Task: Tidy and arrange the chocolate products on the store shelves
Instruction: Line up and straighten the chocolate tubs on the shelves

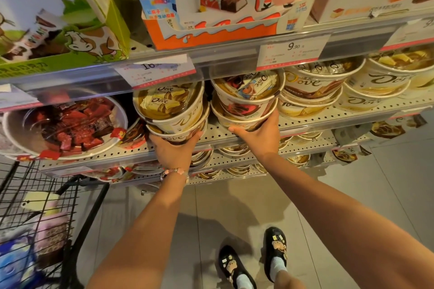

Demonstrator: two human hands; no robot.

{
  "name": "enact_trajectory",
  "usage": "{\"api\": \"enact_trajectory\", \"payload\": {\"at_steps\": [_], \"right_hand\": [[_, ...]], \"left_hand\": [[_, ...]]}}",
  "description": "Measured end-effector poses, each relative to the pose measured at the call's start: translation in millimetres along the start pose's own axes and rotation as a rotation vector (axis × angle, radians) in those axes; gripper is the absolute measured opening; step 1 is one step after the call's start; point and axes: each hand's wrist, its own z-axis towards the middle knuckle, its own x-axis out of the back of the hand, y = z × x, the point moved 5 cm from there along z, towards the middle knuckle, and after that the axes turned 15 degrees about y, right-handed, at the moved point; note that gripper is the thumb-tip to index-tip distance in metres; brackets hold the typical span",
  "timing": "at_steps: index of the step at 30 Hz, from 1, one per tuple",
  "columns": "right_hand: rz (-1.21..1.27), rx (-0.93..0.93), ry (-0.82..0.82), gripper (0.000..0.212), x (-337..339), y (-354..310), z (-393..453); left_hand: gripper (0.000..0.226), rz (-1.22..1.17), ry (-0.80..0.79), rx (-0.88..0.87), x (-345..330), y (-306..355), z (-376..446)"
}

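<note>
Two stacks of Dove chocolate tubs stand on the perforated middle shelf (317,122). My left hand (175,150) cups the underside of the left stack (171,110), which tilts toward me, its fingers curled round the bottom tub. My right hand (257,132) grips the base of the right stack (246,98), thumb on the left, fingers wrapped round the lower tub. More Dove tubs (312,91) fill the shelf to the right. A large tub of red-wrapped chocolates (68,124) sits at the left.
Kinder (218,2) and other chocolate display boxes sit on the upper shelf above price tags (291,54). Lower shelves hold more tubs. A black wire cart (40,213) with goods stands at the lower left. My feet stand on the tiled floor.
</note>
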Motion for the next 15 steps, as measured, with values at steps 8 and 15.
{"api": "enact_trajectory", "payload": {"at_steps": [8, 15], "right_hand": [[-0.017, 0.078, -0.004, 0.121, 1.5, 1.9, 0.5], [0.030, 0.178, 0.024, 0.112, 0.0, 4.4, 2.7]], "left_hand": [[0.112, -0.034, -0.003, -0.079, -6.3, -14.3, 5.4], [0.108, -0.154, 0.011, -0.133, -13.5, -23.0, 9.0]]}}
